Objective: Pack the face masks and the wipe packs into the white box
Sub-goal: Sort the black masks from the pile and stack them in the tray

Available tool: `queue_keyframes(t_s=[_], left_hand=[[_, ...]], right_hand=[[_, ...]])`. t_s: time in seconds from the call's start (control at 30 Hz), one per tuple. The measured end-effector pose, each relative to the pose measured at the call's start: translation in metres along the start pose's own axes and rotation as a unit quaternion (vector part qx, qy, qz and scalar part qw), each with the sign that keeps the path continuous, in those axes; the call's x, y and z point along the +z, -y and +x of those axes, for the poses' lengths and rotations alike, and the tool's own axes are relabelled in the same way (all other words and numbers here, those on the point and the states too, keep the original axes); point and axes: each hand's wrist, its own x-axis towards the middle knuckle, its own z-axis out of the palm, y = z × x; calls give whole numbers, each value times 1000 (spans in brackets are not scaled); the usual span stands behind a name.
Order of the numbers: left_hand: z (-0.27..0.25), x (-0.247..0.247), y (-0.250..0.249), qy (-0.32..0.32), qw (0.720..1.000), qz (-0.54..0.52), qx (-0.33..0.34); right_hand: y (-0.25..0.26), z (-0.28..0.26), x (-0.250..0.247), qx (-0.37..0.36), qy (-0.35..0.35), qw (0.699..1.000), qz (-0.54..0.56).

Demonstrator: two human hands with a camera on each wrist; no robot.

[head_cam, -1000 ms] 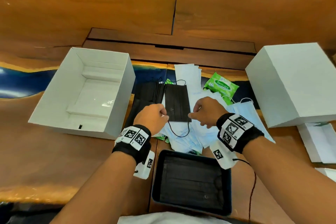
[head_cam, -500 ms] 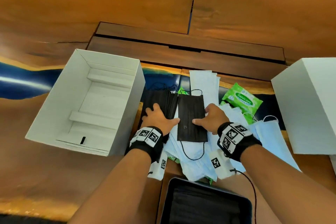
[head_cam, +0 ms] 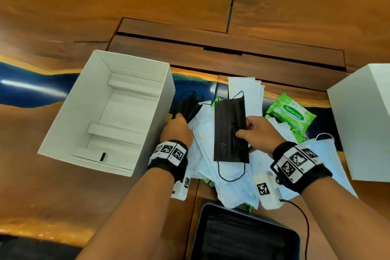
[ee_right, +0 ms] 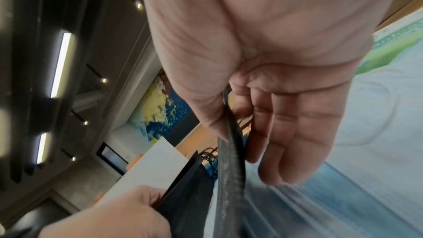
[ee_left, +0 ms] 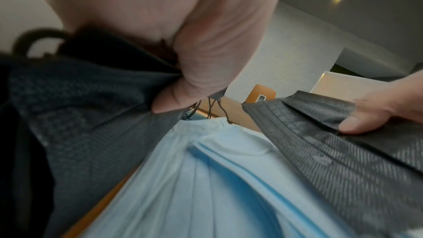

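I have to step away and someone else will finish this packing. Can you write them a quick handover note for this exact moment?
Left hand: grips a bunch of black pleated face masks beside the open white cardboard box.
Right hand: pinches a single black face mask, held above the pile.
Pale blue face masks lie heaped on the wooden table; a green Sanicare wipe pack lies at the pile's far right, another peeks out from under the masks.
Done: nothing visible in the box.
Left: put in both black lots, then the blue masks and wipe packs.
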Motion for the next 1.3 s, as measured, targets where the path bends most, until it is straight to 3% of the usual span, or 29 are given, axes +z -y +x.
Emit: queue_keyframes(t_s=[0.2, 0.37, 0.47, 0.53, 0.7, 0.77, 0.83, 0.9, 1.13, 1.3], left_hand=[[-19, -23, 4, -64, 991, -113, 12], [-30, -48, -2, -82, 969, -233, 8], [-37, -65, -5, -89, 950, -300, 17], [-42, -73, -10, -66, 919, -389, 17], [-61, -61, -24, 114, 822, -558, -28], [-64, -53, -27, 145, 805, -575, -24], [-66, -46, -31, 171, 787, -592, -15], [-71, -43, -36, 198, 771, -605, -8], [-75, -36, -44, 251, 795, -552, 10], [-76, -30, -53, 268, 814, -516, 16]], right_hand=[[15, -27, -13, -39, -12, 987, 154], [38, -53, -26, -112, -41, 966, 229], [49, -66, -33, -121, -40, 955, 267], [56, -75, -35, -116, -13, 938, 325], [61, -89, -33, -84, 120, 854, 499], [56, -84, -24, -61, 110, 881, 456], [47, -75, -14, -47, 32, 930, 364], [38, -68, -9, -32, -33, 943, 329], [32, -64, -9, 10, 21, 894, 447], [37, -62, 3, 11, 17, 916, 400]])
